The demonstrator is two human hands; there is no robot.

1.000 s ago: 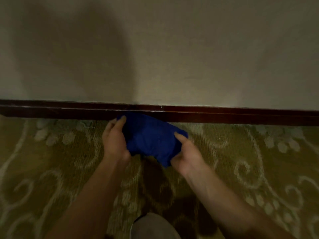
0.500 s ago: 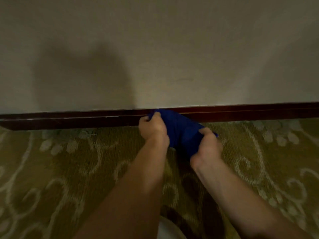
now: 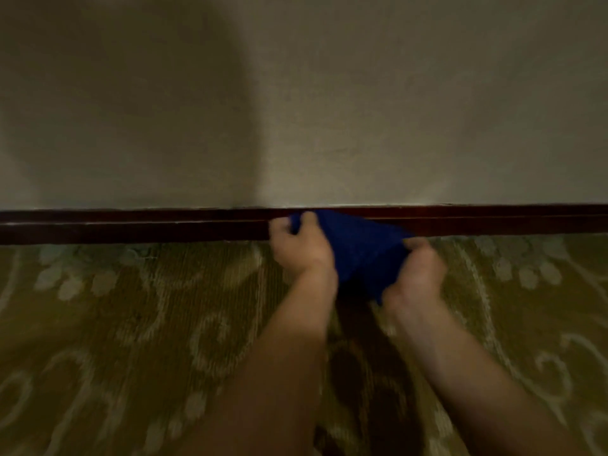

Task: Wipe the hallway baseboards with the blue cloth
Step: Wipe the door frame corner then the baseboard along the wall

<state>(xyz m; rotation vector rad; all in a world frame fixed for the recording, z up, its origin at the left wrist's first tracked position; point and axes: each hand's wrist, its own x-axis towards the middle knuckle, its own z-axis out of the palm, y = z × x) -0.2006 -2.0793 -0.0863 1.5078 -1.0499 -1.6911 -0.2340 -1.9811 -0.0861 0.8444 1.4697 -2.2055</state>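
No text, label, brand, number or sign could be read anywhere in the view.

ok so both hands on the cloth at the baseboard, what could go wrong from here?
1. The blue cloth is bunched between the left hand and right hand, and only its top edge meets the baseboard, so a pass may miss the lower face.
2. The cloth hangs close to the patterned carpet and could drag on it, picking up lint.
3. The frame is dim and blurred, so leftover dust on the dark wood would be hard to spot.
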